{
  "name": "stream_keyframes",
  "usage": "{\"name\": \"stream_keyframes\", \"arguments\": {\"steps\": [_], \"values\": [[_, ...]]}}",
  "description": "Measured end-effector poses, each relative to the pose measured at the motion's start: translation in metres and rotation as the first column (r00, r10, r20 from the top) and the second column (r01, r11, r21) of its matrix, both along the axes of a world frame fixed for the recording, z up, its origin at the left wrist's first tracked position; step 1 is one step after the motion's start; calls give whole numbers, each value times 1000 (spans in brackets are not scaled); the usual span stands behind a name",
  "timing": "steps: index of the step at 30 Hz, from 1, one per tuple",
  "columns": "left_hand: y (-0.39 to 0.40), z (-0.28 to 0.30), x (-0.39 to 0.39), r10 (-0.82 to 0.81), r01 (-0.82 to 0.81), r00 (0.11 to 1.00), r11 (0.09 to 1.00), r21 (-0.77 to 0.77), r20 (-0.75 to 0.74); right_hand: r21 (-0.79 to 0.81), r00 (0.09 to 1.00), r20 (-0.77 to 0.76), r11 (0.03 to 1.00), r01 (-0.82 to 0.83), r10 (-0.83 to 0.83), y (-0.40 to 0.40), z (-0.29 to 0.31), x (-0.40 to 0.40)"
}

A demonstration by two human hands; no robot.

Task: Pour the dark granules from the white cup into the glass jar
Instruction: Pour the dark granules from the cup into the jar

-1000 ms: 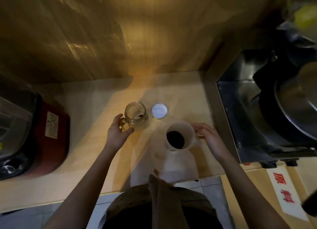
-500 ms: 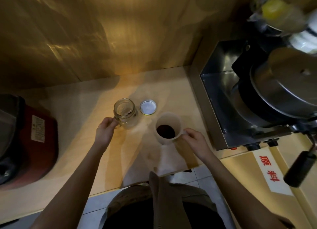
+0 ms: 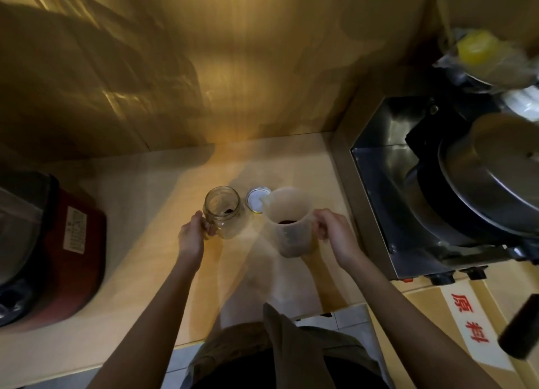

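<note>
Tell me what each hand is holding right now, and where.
Left hand grips the glass jar by its side handle. Right hand grips the white cup by the handle on its right side.

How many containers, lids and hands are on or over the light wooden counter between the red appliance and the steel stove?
Clear glass jar with handle: 1
White plastic cup with dark granules: 1
Round metal lid: 1
Hands: 2, left hand, right hand
Total: 5
</note>
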State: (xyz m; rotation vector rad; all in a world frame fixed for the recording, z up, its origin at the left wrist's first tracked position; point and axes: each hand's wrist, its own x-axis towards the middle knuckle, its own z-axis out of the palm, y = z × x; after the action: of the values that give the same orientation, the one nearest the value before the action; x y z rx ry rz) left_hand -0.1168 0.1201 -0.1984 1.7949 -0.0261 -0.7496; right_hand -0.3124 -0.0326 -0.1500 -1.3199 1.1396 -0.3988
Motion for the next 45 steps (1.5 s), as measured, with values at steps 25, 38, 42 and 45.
{"name": "stream_keyframes", "arguments": {"steps": [25, 38, 42, 45], "values": [[-3, 122, -6, -110, 99, 802, 994, 51, 587, -818, 834, -408, 257, -515, 371, -44, 176, 95], [-21, 140, -13, -39, -5, 790, 998, 70, 612, -688, 667, -725, -203, -697, 171, -18, 221, 125], [-24, 141, -15, -20, -25, 794, 998, 65, 608, -689, 673, -724, -200, -697, 149, -18, 224, 126], [-26, 143, -15, -6, -46, 798, 996, 70, 603, -684, 672, -728, -216, -697, 138, -16, 224, 126]]}}
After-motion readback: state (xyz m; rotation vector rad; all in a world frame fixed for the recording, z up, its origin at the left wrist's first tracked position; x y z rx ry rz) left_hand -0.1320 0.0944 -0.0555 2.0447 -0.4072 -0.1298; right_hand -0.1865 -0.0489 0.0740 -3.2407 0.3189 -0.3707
